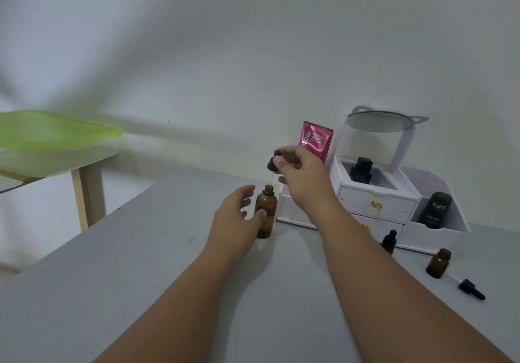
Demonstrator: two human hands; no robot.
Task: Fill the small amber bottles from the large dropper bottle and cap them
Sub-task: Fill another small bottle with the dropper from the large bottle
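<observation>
My right hand [301, 175] pinches the dropper [272, 164] over the large bottle [266, 217] by the worktop's [135, 278] far edge; left hand [235, 217] spread, thumb touching it.

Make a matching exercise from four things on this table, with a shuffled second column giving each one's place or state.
1. large amber bottle
2. held dropper
3. small open amber bottle
4. pink sachet

A. upright at the back, left of the white organizer
B. pinched in the right hand
C. uncapped, next to a lying dropper
D. uncapped, by the left hand

Pairs: 1-D, 2-B, 3-C, 4-A
</observation>
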